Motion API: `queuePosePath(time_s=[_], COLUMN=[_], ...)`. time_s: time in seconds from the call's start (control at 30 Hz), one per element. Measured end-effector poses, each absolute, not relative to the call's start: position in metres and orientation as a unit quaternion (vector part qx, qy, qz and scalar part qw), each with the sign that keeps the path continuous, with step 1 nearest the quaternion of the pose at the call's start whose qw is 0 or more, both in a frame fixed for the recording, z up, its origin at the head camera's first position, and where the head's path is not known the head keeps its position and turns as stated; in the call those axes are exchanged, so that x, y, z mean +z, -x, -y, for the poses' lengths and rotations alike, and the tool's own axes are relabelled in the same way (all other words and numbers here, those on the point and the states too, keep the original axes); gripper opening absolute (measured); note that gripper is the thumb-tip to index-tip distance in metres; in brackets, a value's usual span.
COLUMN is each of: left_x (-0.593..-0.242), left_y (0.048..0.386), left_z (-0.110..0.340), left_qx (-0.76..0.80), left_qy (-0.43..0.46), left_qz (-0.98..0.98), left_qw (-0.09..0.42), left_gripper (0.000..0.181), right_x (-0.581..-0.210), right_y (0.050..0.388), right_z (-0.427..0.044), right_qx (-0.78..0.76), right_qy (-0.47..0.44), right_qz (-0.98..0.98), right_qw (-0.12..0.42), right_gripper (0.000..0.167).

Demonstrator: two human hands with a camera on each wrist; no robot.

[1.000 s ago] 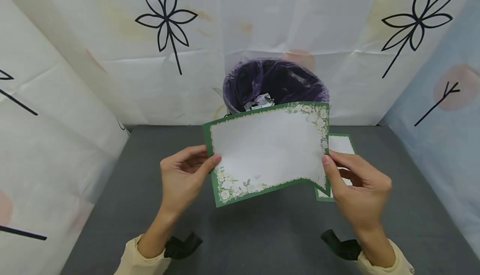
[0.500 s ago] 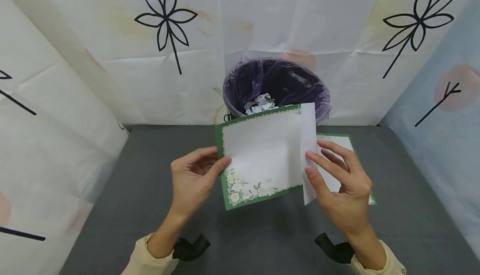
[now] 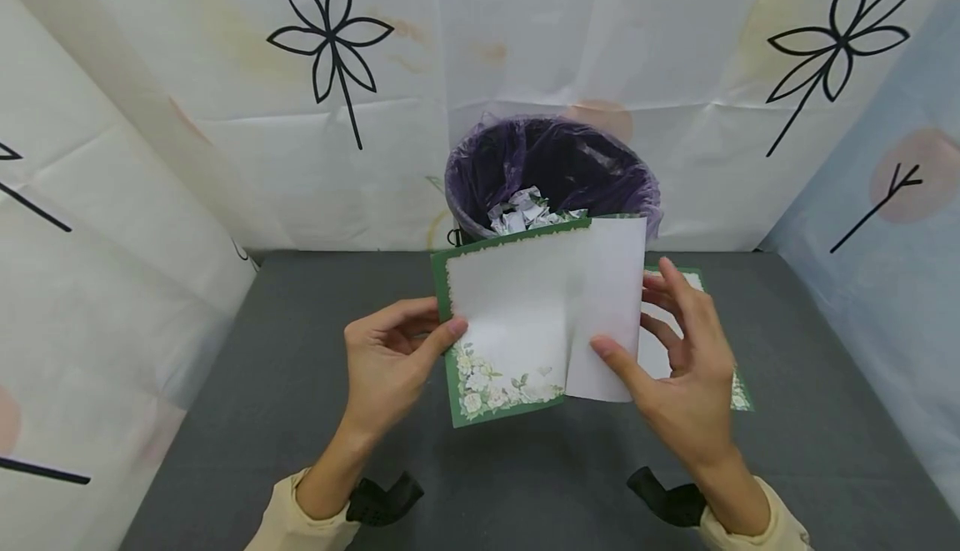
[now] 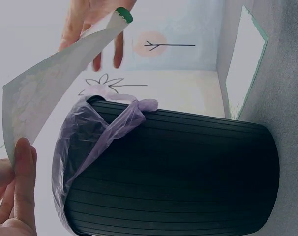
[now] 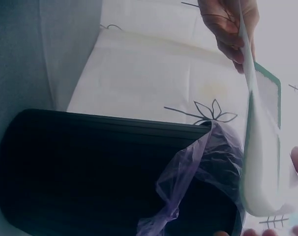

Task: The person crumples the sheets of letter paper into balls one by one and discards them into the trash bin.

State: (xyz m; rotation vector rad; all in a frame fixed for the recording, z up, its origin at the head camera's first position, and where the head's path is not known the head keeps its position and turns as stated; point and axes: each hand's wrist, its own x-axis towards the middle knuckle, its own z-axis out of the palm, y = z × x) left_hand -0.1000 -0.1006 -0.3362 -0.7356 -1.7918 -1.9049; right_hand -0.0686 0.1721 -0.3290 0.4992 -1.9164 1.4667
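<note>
A sheet of paper (image 3: 510, 318) with a green border and white printed flowers hangs in the air between both hands, in front of the bin. My left hand (image 3: 393, 355) pinches its left edge between thumb and fingers. The right end is bent over into a plain white flap (image 3: 607, 301). On that flap lies the thumb of my right hand (image 3: 682, 384), with its fingers behind the fold. In the right wrist view the bend is a rounded loop, not a flat crease. A similar second sheet (image 3: 655, 359) lies on the table, partly hidden behind the right hand.
A dark ribbed bin (image 4: 183, 172) stands at the back, lined with a purple plastic bag (image 3: 633, 192). Crumpled paper (image 3: 525, 207) shows inside it. White cloth (image 3: 300, 184) with line-drawn plants hangs behind the dark grey table (image 3: 315, 267).
My right hand has moved left, bending the sheet's right end over toward me; the flap has grown wider. My left hand has shifted slightly right, still pinching the left edge.
</note>
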Motion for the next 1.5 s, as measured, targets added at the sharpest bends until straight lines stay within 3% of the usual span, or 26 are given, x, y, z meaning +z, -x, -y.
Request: queuePosePath(time_s=[0.07,0.13,0.23,0.33,0.67,0.87,1.17,1.37,1.5], left_x=[-0.3362,-0.3362,-0.3364,-0.3368,-0.3372,-0.3372,-0.3378,-0.3384,-0.3392], left_y=[0.1000,0.1003,0.1007,0.1004,0.0989,0.0983,0.0986,0.0988,0.0988], left_z=[0.1009,0.1012,0.1015,0.1009,0.0972,0.0954,0.0948,0.0952,0.0954], left_qx=[-0.686,-0.688,-0.688,-0.689,-0.685,-0.687,-0.683,-0.681,-0.683], left_qy=[0.268,0.272,0.276,0.275,0.272,0.272,0.250,0.241,0.244], left_qz=[0.643,0.640,0.638,0.640,0.648,0.649,0.662,0.667,0.663], left_qw=[0.210,0.210,0.208,0.202,0.193,0.182,0.181,0.184,0.184], left_gripper=[0.018,0.018,0.018,0.019,0.019,0.019,0.019,0.020,0.021], right_x=[-0.3286,-0.3276,-0.3274,-0.3281,-0.3305,-0.3317,-0.3338,-0.3332,-0.3328], right_y=[0.0673,0.0662,0.0654,0.0647,0.0658,0.0690,0.0700,0.0678,0.0665], right_z=[-0.1751,-0.1781,-0.1807,-0.1799,-0.1734,-0.1732,-0.1743,-0.1736,-0.1747], right_qx=[0.572,0.577,0.586,0.591,0.576,0.578,0.571,0.559,0.566], right_qy=[-0.157,-0.134,-0.129,-0.136,-0.089,-0.093,-0.101,-0.086,-0.090], right_qz=[0.756,0.777,0.787,0.786,0.789,0.773,0.776,0.787,0.781], right_qw=[0.276,0.214,0.144,0.119,0.195,0.243,0.247,0.247,0.247], right_gripper=[0.085,0.082,0.060,0.042,0.015,0.012,0.003,0.021,0.020])
